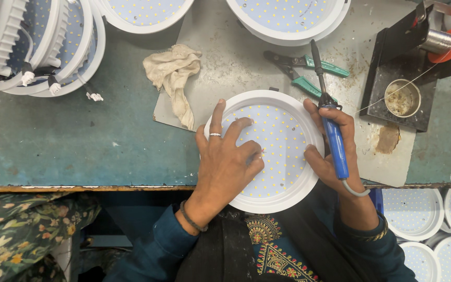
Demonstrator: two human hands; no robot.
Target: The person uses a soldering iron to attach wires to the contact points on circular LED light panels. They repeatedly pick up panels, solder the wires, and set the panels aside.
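A round white lamp housing (283, 194) with a disc of small yellow LED dots lies on a grey metal sheet at the table's near edge. My left hand (225, 159) rests flat on the disc, fingers spread, a ring on one finger. My right hand (332, 151) cups the housing's right rim and holds a blue-handled soldering iron (335, 141), its dark tip pointing away from me above the rim.
Green-handled pliers (309, 73) lie behind the housing. A crumpled beige rag (176, 75) sits to the left. A black stand (400, 62) with a solder spool and small flux tin stands at right. More white LED housings (48, 47) are stacked at back and lower right (413, 211).
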